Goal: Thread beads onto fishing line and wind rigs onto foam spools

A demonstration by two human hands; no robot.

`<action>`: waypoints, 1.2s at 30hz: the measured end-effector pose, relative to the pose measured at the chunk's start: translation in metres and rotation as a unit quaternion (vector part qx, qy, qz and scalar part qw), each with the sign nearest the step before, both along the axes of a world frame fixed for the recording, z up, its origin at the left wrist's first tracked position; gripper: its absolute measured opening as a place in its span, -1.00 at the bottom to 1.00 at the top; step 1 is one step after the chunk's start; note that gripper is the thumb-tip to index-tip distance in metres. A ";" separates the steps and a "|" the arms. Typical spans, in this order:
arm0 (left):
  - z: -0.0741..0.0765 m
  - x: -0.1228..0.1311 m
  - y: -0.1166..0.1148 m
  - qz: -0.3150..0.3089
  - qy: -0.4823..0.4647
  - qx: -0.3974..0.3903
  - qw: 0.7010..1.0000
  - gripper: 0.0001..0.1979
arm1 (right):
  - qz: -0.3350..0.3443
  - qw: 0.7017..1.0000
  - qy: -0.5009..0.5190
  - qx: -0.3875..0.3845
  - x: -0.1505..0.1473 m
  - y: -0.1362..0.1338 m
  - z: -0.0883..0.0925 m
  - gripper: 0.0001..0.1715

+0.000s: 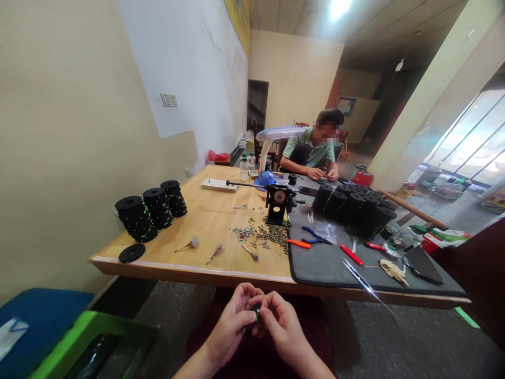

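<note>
In front of the table's near edge, my left hand and my right hand meet over my lap. Between the fingertips of both is a small black piece with a bright green bit on it. Fingers cover most of it, so its full shape cannot be made out. Both hands are closed, thumb against fingers. Nearest on the table, beyond them, lie a thin tool with a bristly tip, a pile of small brass-coloured parts and several coloured beads.
Stacks of black discs with green bits stand left; more black spools stand right. A winding device and a blue-based lamp are mid-table. Pliers, scissors and an orange-handled tool lie on the grey mat. A co-worker sits opposite.
</note>
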State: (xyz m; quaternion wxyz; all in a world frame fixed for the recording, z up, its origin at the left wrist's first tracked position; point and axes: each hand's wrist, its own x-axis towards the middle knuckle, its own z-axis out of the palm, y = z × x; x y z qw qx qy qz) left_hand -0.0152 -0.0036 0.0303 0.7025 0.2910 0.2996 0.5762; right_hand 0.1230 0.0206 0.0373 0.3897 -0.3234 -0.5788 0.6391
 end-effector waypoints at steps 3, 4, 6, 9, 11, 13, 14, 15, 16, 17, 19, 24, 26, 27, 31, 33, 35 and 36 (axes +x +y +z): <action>0.003 0.002 -0.001 0.003 -0.008 -0.016 1.000 -0.78 | -0.010 0.998 -0.037 0.053 0.000 -0.003 0.000 -0.64; 0.004 0.002 -0.001 0.005 -0.008 -0.020 1.000 -0.81 | -0.012 0.997 -0.045 0.067 0.000 -0.004 0.001 -0.66; 0.005 0.003 -0.002 0.009 -0.002 -0.023 1.000 -0.81 | -0.015 0.994 -0.057 0.092 0.000 -0.004 0.001 -0.69; 0.005 0.003 -0.002 0.015 0.016 -0.026 0.999 -0.78 | -0.017 0.990 -0.065 0.122 0.000 -0.005 0.001 -0.73; 0.004 0.004 -0.002 0.020 0.030 -0.032 0.999 -0.75 | -0.015 0.988 -0.069 0.135 0.001 -0.005 0.001 -0.75; 0.004 0.006 -0.002 0.027 0.039 -0.036 0.998 -0.75 | -0.015 0.987 -0.072 0.146 0.001 -0.006 0.001 -0.76; 0.004 0.006 -0.002 0.030 0.042 -0.037 0.998 -0.75 | -0.017 0.985 -0.074 0.153 0.001 -0.006 0.000 -0.77; 0.005 0.007 -0.002 0.033 0.044 -0.037 0.998 -0.76 | -0.020 0.984 -0.076 0.160 0.002 -0.006 -0.001 -0.78; 0.005 0.007 -0.002 0.038 0.047 -0.037 0.998 -0.76 | -0.023 0.983 -0.079 0.167 0.002 -0.006 -0.002 -0.79; 0.005 0.008 -0.002 0.042 0.049 -0.037 0.997 -0.76 | -0.025 0.981 -0.083 0.173 0.002 -0.006 -0.003 -0.80; 0.005 0.008 -0.002 0.050 0.052 -0.035 0.997 -0.75 | -0.029 0.978 -0.091 0.184 0.003 -0.006 -0.005 -0.82; 0.005 0.009 -0.001 0.052 0.061 -0.019 0.997 -0.73 | -0.035 0.975 -0.094 0.201 0.003 -0.006 -0.003 -0.82; 0.004 0.009 -0.001 0.058 0.066 -0.015 0.996 -0.72 | -0.037 0.974 -0.090 0.203 0.002 -0.007 -0.002 -0.82; 0.003 0.009 -0.001 0.062 0.068 -0.011 0.996 -0.72 | -0.038 0.974 -0.089 0.204 0.002 -0.007 -0.002 -0.82; -0.001 0.010 -0.001 0.081 0.064 0.015 0.995 -0.75 | -0.037 0.975 -0.087 0.200 0.000 -0.007 -0.004 -0.82; -0.003 0.010 -0.001 0.099 0.072 0.023 0.992 -0.76 | -0.042 0.973 -0.089 0.207 -0.001 -0.007 -0.005 -0.83; -0.005 0.009 -0.001 0.116 0.089 0.032 0.989 -0.76 | -0.048 0.971 -0.091 0.217 -0.001 -0.007 -0.004 -0.83; -0.006 0.009 -0.001 0.122 0.099 0.037 0.987 -0.76 | -0.048 0.970 -0.092 0.220 -0.002 -0.007 -0.004 -0.83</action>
